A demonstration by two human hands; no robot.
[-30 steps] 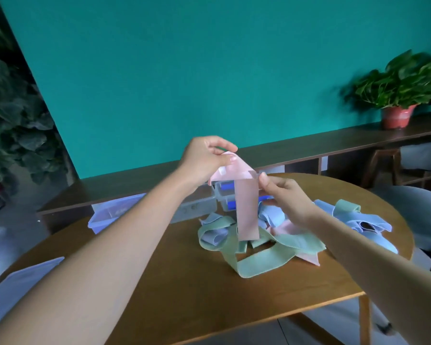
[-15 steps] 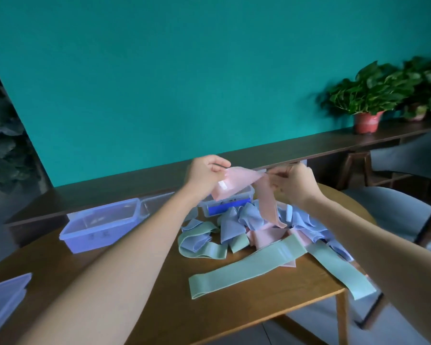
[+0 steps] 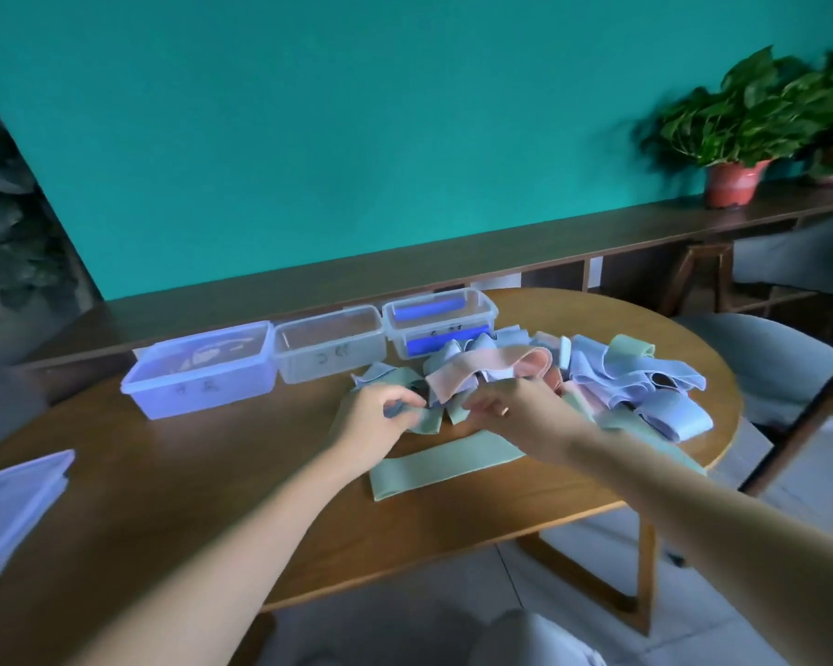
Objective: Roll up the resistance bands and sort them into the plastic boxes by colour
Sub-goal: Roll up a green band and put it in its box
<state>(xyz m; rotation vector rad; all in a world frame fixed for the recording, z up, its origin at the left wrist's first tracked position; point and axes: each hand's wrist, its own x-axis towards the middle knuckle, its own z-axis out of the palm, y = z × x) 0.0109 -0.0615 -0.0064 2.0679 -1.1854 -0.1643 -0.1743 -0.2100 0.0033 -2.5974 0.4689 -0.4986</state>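
A heap of pink, green and light blue resistance bands (image 3: pixel 645 386) lies on the round wooden table (image 3: pixel 212 473). On top of the heap, just beyond my hands, a pink band (image 3: pixel 458 377) rests loose. My left hand (image 3: pixel 376 420) pinches the end of a folded green band (image 3: pixel 424 420) at the heap's near edge. Close beside it, my right hand (image 3: pixel 520 411) curls its fingers on the same green band. Three plastic boxes stand in a row behind: a bluish box (image 3: pixel 198 377), a clear box (image 3: pixel 328 353) and a box with blue handles (image 3: pixel 438 324).
A flat green band (image 3: pixel 443 463) lies under my right wrist near the table edge. Box lids (image 3: pixel 15 497) are stacked at the left. A grey chair (image 3: pixel 780 348) stands to the right, and a potted plant (image 3: pixel 736 132) sits on the long shelf behind.
Both hands came down from chest height to the heap. The pink band they held up now lies on the pile, and they have taken hold of a green band. The view tilted down.
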